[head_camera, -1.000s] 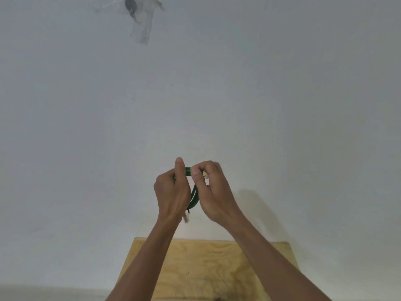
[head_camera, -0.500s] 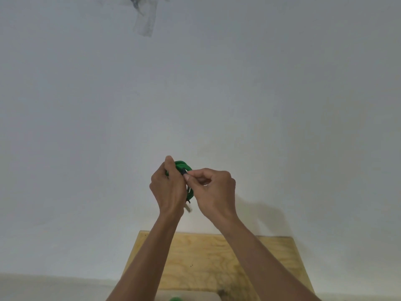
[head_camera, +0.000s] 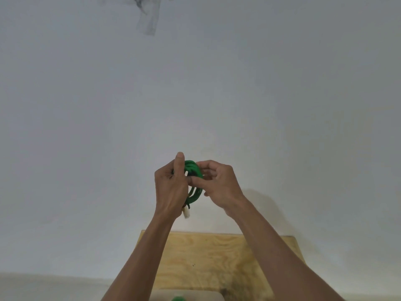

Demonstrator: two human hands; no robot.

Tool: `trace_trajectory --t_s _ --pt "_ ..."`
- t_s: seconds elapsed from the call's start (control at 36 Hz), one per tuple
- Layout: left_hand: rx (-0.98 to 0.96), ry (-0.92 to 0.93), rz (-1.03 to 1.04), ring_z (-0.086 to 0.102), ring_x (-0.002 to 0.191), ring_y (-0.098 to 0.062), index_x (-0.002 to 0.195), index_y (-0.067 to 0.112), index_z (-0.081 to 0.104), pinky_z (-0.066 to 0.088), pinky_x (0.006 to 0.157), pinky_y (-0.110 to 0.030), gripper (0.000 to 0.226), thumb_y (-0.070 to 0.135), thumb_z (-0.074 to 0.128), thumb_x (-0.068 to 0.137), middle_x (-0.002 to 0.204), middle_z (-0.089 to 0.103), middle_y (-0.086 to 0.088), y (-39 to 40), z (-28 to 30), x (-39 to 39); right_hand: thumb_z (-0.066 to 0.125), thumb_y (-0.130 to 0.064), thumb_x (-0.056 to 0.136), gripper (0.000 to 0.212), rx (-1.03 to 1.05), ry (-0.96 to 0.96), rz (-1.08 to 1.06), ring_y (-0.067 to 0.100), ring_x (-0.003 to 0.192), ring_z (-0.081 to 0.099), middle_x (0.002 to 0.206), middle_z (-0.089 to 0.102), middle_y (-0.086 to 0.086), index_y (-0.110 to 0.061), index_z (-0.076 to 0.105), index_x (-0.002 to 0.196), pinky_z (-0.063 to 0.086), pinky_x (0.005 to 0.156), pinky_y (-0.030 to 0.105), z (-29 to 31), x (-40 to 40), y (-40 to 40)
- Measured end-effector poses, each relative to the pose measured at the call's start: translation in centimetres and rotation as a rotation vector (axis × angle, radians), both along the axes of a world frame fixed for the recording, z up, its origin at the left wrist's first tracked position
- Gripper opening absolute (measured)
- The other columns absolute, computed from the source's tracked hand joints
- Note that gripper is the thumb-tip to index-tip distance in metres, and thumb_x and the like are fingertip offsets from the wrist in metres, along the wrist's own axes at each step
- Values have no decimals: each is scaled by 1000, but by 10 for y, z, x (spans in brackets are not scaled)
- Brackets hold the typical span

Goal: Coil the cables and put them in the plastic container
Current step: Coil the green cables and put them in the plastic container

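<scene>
A green cable (head_camera: 194,192), wound into several loops, is held up in front of a white wall. My left hand (head_camera: 171,190) grips the coil from the left, thumb pointing up. My right hand (head_camera: 219,185) pinches the loops from the right with fingertips near the coil's top. A white connector (head_camera: 186,213) hangs below my left palm. At the bottom edge a pale container rim (head_camera: 195,293) shows, with a bit of green (head_camera: 178,298) inside it; most of it is cut off.
A light plywood tabletop (head_camera: 217,257) lies below my forearms against the wall. A strip of clear tape with a dark smudge (head_camera: 147,16) sticks high on the wall.
The view has tilted down a little, showing more tabletop and the container rim. My right hand has shifted its fingers around the coil, and more loops show between the hands.
</scene>
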State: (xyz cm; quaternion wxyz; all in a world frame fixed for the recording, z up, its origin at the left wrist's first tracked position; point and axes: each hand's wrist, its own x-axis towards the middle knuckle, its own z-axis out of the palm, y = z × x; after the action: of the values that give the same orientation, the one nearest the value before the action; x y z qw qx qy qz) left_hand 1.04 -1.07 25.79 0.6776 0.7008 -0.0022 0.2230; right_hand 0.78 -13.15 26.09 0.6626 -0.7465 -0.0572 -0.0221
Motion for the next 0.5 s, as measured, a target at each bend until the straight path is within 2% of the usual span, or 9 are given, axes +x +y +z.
trace_trajectory --t_s 0.06,0.11,0.17,0.22,0.28,0.39,0.44,0.5 --pt "-26 26 -30 34 52 -21 68 -8 51 32 51 -35 62 44 50 101 56 37 -12 2 -2 0 88 -25 70 34 -3 -2 17 13 77 68 91 75 2 -18 70 98 58 64 27 -2 2 -1" --pt "-60 49 -54 34 50 -22 66 -5 54 31 46 -30 60 45 52 101 55 39 -12 2 -5 -1 89 -25 68 35 -13 -3 -4 19 77 70 90 73 4 -16 69 94 62 73 39 -6 4 -1" --pt "-86 64 -65 39 45 -20 67 -2 60 33 41 -25 57 44 52 101 51 45 -6 2 -8 -1 89 -25 68 34 -22 -6 -35 25 74 73 91 69 3 -15 67 93 62 73 47 -9 4 3" --pt "-89 70 -83 44 43 -15 71 -3 63 37 40 -23 55 42 52 101 51 52 -3 0 -8 -1 86 -23 71 31 -58 -34 -82 22 68 74 92 67 0 -16 67 94 62 71 47 -9 2 6" --pt "-73 64 -102 46 42 -13 77 -3 66 38 42 -20 53 42 52 101 54 56 -4 0 -10 1 84 -23 75 26 -103 -77 -151 15 63 73 90 68 -4 -16 67 93 62 70 41 -10 -1 10" --pt "84 21 -52 53 52 -9 81 11 70 43 52 -25 42 45 53 100 65 62 2 3 -16 8 80 -23 80 20 -92 -133 -269 12 59 72 83 69 -4 -16 65 93 61 65 38 -14 -4 17" --pt "158 -11 -32 58 60 -6 83 15 70 46 59 -22 37 42 54 100 75 67 1 3 -18 9 78 -23 82 23 -80 -138 -296 13 62 72 84 68 -3 -18 63 99 61 65 39 -19 -4 19" --pt "190 -36 -24 59 60 -2 84 12 69 43 58 -14 35 38 53 101 77 68 0 1 -18 8 74 -22 84 27 -99 -166 -268 15 71 73 89 68 -3 -21 61 107 61 68 41 -22 -3 18"
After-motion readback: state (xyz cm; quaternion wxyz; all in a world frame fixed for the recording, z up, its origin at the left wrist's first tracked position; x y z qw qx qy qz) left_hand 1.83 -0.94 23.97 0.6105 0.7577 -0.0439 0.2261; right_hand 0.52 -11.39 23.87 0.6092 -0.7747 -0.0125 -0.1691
